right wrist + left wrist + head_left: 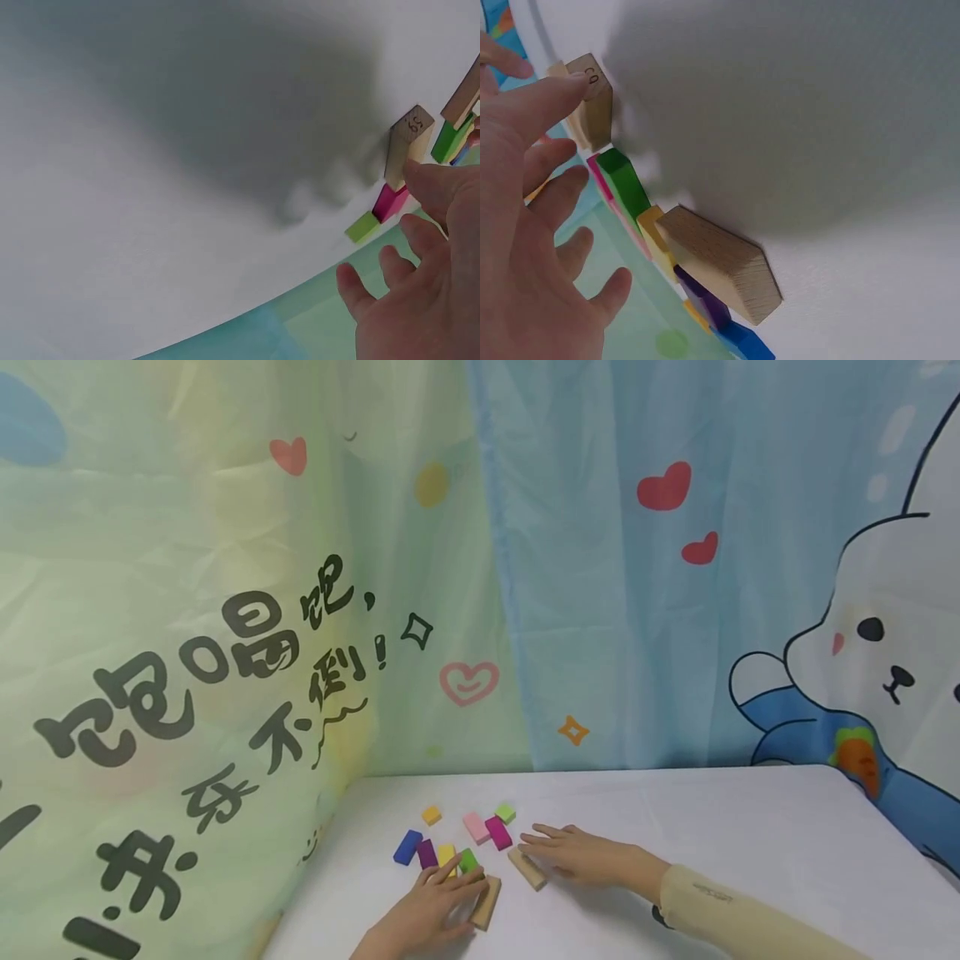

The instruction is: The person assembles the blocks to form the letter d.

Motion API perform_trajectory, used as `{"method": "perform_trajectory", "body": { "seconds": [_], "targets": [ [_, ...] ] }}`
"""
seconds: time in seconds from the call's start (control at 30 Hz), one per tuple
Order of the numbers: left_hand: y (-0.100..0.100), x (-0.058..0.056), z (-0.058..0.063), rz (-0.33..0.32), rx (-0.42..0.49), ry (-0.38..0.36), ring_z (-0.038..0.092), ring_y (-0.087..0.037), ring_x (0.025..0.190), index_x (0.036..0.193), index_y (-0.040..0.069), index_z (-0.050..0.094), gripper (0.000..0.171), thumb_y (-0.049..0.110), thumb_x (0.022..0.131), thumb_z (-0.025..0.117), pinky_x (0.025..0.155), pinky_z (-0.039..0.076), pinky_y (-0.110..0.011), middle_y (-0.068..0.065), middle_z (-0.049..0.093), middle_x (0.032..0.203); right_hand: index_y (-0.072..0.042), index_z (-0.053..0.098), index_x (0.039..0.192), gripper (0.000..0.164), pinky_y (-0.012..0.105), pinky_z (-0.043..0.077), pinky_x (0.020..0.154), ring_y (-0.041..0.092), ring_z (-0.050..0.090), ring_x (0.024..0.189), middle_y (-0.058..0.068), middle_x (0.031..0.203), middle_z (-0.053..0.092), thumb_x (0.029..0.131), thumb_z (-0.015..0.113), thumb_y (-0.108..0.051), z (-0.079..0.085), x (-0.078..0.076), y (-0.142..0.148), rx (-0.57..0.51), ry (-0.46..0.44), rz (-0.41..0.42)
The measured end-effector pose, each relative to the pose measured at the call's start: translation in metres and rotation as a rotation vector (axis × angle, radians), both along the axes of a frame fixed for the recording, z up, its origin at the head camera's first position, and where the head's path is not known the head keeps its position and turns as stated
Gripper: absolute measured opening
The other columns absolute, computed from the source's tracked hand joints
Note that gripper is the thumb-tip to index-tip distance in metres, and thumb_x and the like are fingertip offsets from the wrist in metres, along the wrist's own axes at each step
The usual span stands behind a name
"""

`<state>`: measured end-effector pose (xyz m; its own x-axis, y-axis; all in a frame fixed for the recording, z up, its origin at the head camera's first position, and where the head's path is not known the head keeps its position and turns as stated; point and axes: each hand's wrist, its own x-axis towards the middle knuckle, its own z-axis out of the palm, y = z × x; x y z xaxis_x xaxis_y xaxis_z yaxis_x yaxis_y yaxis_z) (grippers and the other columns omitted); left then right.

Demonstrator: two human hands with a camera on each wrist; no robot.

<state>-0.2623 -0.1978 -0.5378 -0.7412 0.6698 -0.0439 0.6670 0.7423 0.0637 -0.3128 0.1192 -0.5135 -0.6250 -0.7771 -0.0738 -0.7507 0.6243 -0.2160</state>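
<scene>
My left hand [431, 906] is over the near part of the table, its fingers spread and relaxed, beside a plain wooden block [487, 906]. In the left wrist view a wooden block [724, 262] lies apart from the fingers. The right hand [573, 853] reaches in from the right with fingers extended, next to a second wooden block [527, 868]. Dark marks show on the end of that block [412, 127] in the right wrist view, where the thumb overlaps it; whether they touch I cannot tell. Neither hand holds anything.
Behind the hands lie several small coloured blocks: blue [407, 847], purple [427, 853], yellow [446, 853], green [469, 861], pink [476, 827], magenta [498, 832], light green [506, 812] and orange-yellow [431, 815]. A printed curtain [600, 610] hangs behind the white table [675, 827].
</scene>
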Motion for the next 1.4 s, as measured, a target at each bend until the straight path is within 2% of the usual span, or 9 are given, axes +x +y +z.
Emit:
{"method": "perform_trajectory", "body": {
  "seconds": [0.13,0.3,0.5,0.67,0.83,1.0,1.1,1.23,1.4],
  "targets": [
    [0.003,-0.002,0.000,-0.034,-0.001,0.042,0.036,-0.033,0.149,0.149,0.027,0.049,0.056,0.048,0.098,0.059,0.111,0.040,-0.053,0.007,0.048,0.155,-0.025,0.036,0.157,0.056,0.058,0.033,0.117,0.023,0.025,0.154,-0.006,0.164,0.033,0.104,0.052,-0.017,-0.006,-0.003,-0.006,0.048,-0.023,0.003],
    [0.008,-0.003,0.001,-0.041,-0.024,0.067,0.043,-0.033,0.145,0.145,0.025,0.054,0.053,0.047,0.097,0.062,0.108,0.043,-0.052,0.007,0.054,0.150,-0.026,0.035,0.157,0.054,0.055,0.033,0.118,0.021,0.025,0.154,-0.008,0.164,0.033,0.105,0.050,-0.022,-0.013,-0.003,-0.009,0.095,-0.026,0.002],
    [0.013,-0.005,0.003,-0.040,-0.047,0.090,0.043,-0.030,0.145,0.143,0.027,0.057,0.051,0.044,0.095,0.066,0.107,0.043,-0.052,0.009,0.056,0.147,-0.024,0.039,0.155,0.055,0.055,0.041,0.112,0.023,0.031,0.152,-0.006,0.162,0.037,0.103,0.056,-0.023,-0.014,-0.004,-0.006,0.122,0.058,-0.006],
    [0.021,-0.006,0.000,-0.043,-0.036,0.072,0.041,-0.030,0.146,0.143,0.027,0.057,0.051,0.045,0.096,0.064,0.106,0.044,-0.052,0.010,0.055,0.148,-0.023,0.044,0.152,0.055,0.057,0.044,0.109,0.025,0.037,0.149,-0.002,0.159,0.043,0.100,0.061,-0.022,-0.015,-0.006,0.004,0.100,0.074,-0.031],
    [0.036,-0.006,-0.002,-0.049,-0.017,0.050,0.040,-0.029,0.147,0.144,0.026,0.056,0.053,0.048,0.097,0.062,0.108,0.044,-0.054,0.009,0.053,0.150,-0.017,0.050,0.148,0.053,0.059,0.043,0.108,0.032,0.042,0.145,0.004,0.154,0.049,0.098,0.065,-0.024,-0.012,-0.009,0.021,0.040,0.039,-0.073],
    [0.067,-0.005,-0.005,-0.030,-0.015,-0.033,0.037,-0.024,0.149,0.149,0.028,0.049,0.056,0.052,0.099,0.055,0.109,0.045,-0.056,0.012,0.047,0.155,-0.007,0.056,0.142,0.052,0.059,0.048,0.101,0.040,0.050,0.135,0.016,0.145,0.057,0.096,0.067,-0.028,-0.013,-0.020,0.049,-0.023,0.120,-0.091],
    [0.090,-0.006,-0.007,-0.044,-0.042,-0.064,0.032,-0.021,0.152,0.153,0.031,0.041,0.057,0.054,0.102,0.047,0.111,0.044,-0.052,0.015,0.039,0.159,-0.001,0.058,0.138,0.051,0.061,0.048,0.099,0.044,0.051,0.131,0.022,0.140,0.058,0.095,0.069,-0.026,-0.013,-0.027,0.070,-0.076,0.138,-0.126],
    [0.128,-0.007,-0.011,-0.092,-0.078,-0.015,0.032,-0.020,0.152,0.155,0.031,0.037,0.055,0.051,0.104,0.043,0.110,0.046,-0.047,0.014,0.034,0.162,0.000,0.061,0.134,0.047,0.061,0.046,0.101,0.045,0.053,0.126,0.024,0.135,0.059,0.094,0.070,-0.023,-0.015,-0.032,0.094,-0.134,0.125,-0.185],
    [0.178,-0.004,-0.012,-0.100,-0.109,0.080,0.039,-0.018,0.148,0.151,0.034,0.043,0.052,0.051,0.103,0.047,0.107,0.049,-0.042,0.015,0.039,0.159,-0.002,0.065,0.130,0.043,0.059,0.046,0.102,0.044,0.055,0.123,0.023,0.132,0.060,0.093,0.071,-0.024,-0.021,-0.031,0.112,-0.155,0.120,-0.200]
  ]
}}
